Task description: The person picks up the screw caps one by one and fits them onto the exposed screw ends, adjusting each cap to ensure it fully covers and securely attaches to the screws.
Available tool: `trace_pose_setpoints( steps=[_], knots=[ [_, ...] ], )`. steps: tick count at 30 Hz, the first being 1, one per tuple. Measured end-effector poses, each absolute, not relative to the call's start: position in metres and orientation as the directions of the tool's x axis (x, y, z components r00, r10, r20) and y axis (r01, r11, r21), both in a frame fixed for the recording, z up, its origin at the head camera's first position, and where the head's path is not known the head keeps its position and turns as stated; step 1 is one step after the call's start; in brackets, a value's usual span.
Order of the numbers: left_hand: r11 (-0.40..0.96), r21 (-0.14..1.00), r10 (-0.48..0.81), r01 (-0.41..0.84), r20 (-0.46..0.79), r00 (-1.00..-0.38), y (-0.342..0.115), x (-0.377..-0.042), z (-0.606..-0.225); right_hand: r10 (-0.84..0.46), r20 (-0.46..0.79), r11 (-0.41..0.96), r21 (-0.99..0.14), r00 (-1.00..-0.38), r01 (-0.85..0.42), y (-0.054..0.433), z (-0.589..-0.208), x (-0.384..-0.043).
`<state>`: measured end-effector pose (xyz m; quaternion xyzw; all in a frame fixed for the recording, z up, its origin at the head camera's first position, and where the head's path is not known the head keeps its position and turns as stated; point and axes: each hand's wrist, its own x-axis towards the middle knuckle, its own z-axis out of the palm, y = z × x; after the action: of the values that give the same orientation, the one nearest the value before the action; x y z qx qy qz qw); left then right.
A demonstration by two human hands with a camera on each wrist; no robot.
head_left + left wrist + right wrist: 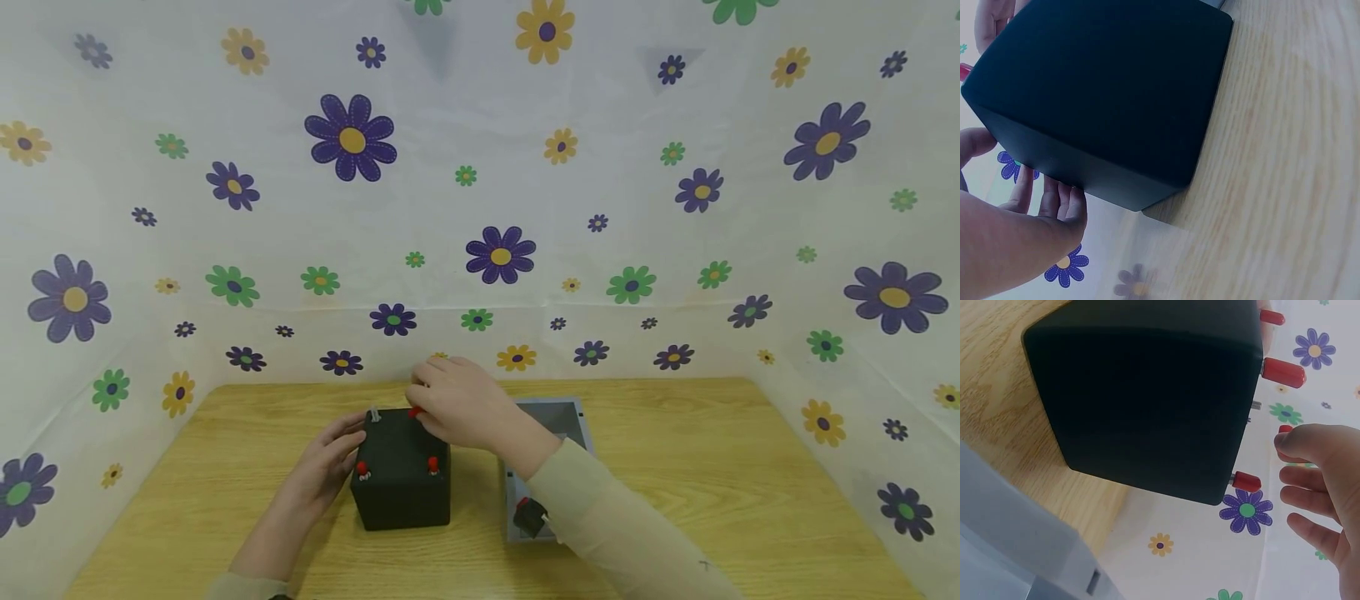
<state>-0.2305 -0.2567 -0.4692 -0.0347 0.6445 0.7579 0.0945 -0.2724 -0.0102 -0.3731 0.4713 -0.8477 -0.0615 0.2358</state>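
Observation:
A black box (405, 450) stands on the table, with red caps on posts at its top corners. Its far left corner shows a bare metal post (376, 414). My left hand (326, 462) touches the box's left side with its fingers spread along it. Over the far right corner, my right hand (461, 404) pinches a small red cap (1285, 445) between thumb and forefinger. In the right wrist view this cap is apart from the box, while three others, such as the near red cap (1284, 372), sit on their posts.
To the right of the box is a grey open bin (551, 404), partly covered by my right forearm. At its near end is a small black piece (530, 517) with a red part. A flower-patterned sheet (480, 208) encloses the wooden table (675, 467) at the back and sides.

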Motion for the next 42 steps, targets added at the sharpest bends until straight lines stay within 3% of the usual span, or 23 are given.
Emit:
trace_pose_setpoints(
  steps=[42],
  knots=[
    [-0.149,0.974,0.085,-0.172,-0.160,-0.983,-0.256,-0.229,-0.468,-0.806,0.321,0.588,0.340,-0.497,-0.734,-0.046,-0.371,-0.279]
  ],
)
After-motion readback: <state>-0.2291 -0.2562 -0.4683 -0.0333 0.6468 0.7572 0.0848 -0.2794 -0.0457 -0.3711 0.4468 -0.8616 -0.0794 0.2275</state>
